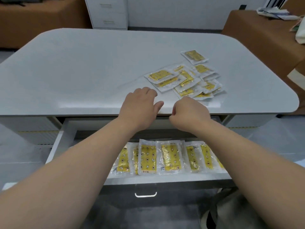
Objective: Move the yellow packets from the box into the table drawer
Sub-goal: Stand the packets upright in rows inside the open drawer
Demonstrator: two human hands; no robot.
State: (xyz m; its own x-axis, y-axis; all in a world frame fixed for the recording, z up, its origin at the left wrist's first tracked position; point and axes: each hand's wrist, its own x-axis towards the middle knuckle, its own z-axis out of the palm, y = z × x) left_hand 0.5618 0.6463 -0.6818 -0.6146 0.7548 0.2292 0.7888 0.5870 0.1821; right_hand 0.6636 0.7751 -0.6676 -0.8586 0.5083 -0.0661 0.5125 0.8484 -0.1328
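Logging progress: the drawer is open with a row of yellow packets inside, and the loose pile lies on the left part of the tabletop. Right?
No: the head view shows the loose pile on the right part of the tabletop. The drawer is open, a row of yellow packets inside.

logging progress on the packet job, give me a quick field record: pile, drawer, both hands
pile: yellow packets heaped loosely on the table, right of centre, one lying apart behind
drawer: pulled open under the table's front edge
row: packets side by side in the drawer
left hand: on the table's front edge, fingers relaxed, holding nothing
right hand: curled at the edge, next to the pile; fingertips hidden, grasp unclear
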